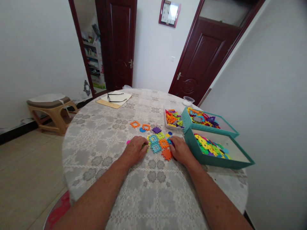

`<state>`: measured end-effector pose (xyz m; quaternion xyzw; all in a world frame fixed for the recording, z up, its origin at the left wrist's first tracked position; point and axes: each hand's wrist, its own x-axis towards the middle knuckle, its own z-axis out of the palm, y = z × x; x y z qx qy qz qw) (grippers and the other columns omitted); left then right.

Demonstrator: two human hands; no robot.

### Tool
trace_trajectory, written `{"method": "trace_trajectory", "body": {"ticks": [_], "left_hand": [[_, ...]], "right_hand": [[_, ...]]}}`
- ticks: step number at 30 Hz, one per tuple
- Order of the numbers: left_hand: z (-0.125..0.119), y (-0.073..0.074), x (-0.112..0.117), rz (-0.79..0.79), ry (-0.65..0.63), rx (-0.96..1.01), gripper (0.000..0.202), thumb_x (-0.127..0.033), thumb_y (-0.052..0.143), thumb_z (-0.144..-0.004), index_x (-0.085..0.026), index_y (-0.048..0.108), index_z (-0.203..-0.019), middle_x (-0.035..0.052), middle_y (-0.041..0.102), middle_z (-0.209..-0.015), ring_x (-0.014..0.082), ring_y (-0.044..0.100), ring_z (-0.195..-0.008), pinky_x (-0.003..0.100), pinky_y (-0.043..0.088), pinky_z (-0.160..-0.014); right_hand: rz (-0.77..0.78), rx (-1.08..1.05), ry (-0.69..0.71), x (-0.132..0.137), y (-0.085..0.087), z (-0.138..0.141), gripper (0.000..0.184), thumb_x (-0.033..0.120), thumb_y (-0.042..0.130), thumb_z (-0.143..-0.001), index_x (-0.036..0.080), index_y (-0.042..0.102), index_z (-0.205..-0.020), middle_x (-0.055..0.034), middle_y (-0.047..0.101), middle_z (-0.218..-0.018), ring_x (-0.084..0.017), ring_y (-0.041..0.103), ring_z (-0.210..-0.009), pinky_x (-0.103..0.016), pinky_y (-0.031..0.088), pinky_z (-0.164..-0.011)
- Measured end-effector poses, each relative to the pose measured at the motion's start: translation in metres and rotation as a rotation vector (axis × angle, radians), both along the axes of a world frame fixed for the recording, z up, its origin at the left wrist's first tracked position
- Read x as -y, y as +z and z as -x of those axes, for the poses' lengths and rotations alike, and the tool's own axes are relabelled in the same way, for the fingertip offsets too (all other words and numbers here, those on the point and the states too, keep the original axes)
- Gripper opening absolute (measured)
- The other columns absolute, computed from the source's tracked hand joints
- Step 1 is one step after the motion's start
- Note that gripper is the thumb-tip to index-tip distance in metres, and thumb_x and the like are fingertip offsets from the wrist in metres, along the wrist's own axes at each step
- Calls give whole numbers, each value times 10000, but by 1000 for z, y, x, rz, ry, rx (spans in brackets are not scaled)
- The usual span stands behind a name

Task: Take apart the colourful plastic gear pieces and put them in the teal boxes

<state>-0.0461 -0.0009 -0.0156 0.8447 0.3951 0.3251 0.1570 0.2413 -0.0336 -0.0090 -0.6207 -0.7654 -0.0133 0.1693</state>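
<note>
On the cloth-covered table, interlocking plastic tiles lie flat between my hands: light blue tiles (155,147), an orange tile (164,144), a yellow-green tile (160,136) and a solid orange tile (167,154). My left hand (136,149) is at the left side of this group, fingers curled on a yellow-green piece (144,146) that is mostly hidden. At the right side, my right hand (179,149) has its fingers closed at a blue piece (169,140), largely covered by them. A purple tile (156,130) and orange frames (135,124) lie just beyond.
Two teal boxes (195,151) of colourful plastic pieces stand at the right, beside a clear tray (174,118) of small pieces. Eyeglasses (116,97) rest on papers (102,102) at the far left. A clear bowl (188,100) sits near the far edge.
</note>
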Motion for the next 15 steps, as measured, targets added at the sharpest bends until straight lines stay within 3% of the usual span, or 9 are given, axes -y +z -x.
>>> {"method": "trace_trajectory", "body": {"ticks": [3,8,11,13,15], "left_hand": [[0,0,0,-7,-2,4,96,-218,585,-951,-179,672,-956,87,702,-970,236,623,-967,369,475,-903],[0,2,0,0,-3,0,106,-221,575,-952,-179,673,-954,92,706,-975,239,625,-965,375,477,-898],[-1,3,0,7,4,1,110,-217,572,-944,-182,676,-948,91,707,-968,240,626,-957,377,478,-893],[-1,2,0,8,4,2,112,-223,572,-942,-182,676,-948,91,707,-964,241,627,-954,378,477,-895],[0,1,-1,4,-1,3,115,-233,570,-944,-185,675,-948,91,708,-968,243,626,-962,381,475,-905]], "right_hand": [[16,-60,-1,0,0,0,371,190,549,-938,166,660,-1291,-157,642,-1359,-270,551,-1278,-414,381,-1143],[-11,-429,-62,-7,2,2,367,126,619,-752,178,736,-1096,-134,702,-1214,-298,582,-1202,-473,378,-1141],[-35,-534,-151,-9,4,0,386,183,602,-764,183,718,-1132,-114,717,-1155,-287,632,-1107,-483,472,-1053],[9,-788,-208,-7,9,0,384,246,601,-803,205,699,-1172,-79,731,-1064,-255,675,-966,-427,564,-884],[134,-1253,-217,-2,18,2,336,299,650,-815,233,691,-1142,-47,737,-1023,-224,695,-894,-347,588,-732]]}}
